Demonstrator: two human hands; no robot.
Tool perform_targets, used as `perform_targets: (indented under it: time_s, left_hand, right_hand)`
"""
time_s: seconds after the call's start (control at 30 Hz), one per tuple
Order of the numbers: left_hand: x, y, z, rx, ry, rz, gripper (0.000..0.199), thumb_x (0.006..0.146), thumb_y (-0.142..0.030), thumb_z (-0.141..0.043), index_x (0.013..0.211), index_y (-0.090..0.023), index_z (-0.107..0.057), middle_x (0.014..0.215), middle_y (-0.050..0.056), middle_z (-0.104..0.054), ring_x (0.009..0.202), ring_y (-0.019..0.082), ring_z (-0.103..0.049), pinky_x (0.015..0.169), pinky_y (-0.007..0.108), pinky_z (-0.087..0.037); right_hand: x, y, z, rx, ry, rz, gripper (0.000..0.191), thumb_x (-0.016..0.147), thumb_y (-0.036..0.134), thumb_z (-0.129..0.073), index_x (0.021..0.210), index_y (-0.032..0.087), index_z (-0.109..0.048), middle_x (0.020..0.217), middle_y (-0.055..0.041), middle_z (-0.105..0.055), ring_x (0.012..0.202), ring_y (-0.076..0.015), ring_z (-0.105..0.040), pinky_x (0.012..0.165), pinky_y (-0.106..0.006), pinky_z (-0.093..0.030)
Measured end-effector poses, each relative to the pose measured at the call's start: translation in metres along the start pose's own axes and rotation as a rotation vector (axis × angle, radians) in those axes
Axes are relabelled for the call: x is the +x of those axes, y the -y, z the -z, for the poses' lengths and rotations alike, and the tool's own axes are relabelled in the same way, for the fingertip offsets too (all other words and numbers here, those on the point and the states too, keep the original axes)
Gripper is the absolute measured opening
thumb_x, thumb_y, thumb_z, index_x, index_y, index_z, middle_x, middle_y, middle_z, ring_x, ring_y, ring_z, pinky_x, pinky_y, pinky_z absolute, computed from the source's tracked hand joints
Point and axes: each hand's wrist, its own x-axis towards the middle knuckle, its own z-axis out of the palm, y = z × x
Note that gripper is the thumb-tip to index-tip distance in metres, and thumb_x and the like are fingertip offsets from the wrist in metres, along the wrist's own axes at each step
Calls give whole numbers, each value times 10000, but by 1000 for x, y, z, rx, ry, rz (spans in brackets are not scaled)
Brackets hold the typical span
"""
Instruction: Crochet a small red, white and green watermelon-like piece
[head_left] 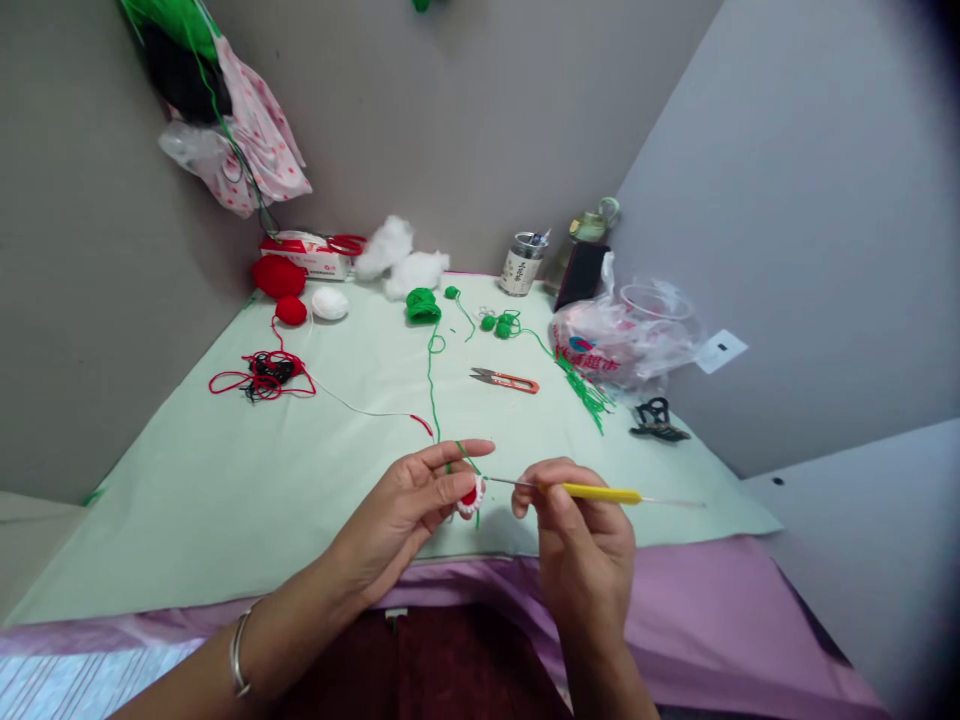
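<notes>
Between the thumb and fingers of my left hand is a small red and white crochet piece. Green yarn runs from the green yarn ball down the table and over my left index finger, which is stretched out. My right hand grips a crochet hook by its yellow handle. The hook's metal tip points left and meets the green yarn at the edge of the piece; whether it sits inside a stitch is too small to tell.
Orange thread snips lie beyond my hands. Red yarn balls, a white ball, tangled red and black yarn and white stuffing are at left and back. A plastic bag and black hair clip are at right.
</notes>
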Motion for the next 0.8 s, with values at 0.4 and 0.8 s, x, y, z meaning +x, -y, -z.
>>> perform_targets:
  time_s: [0.4,0.8]
  left_hand:
    - [-1,15,-9,-19,-37,-20,533,811,-290,-925,1318,-227,-771,789,-25,-671,729,90,-578,757,219,-463]
    - [-2,10,-12,140,-82,-161,458,756,-247,-946,1195,-272,-820,826,-26,-678,815,127,-603,805,253,-482]
  right_hand:
    - [-19,-11,-7,-699,63,577,398,983,76,-635,1287,304,-755,1103,-82,-742,972,-221,-724,760,-340,-615]
    - [-3,-5,-8,-184,104,52,176,1016,205,-660,1037,289,-813,990,-33,-752,945,-172,-701,794,-292,-584]
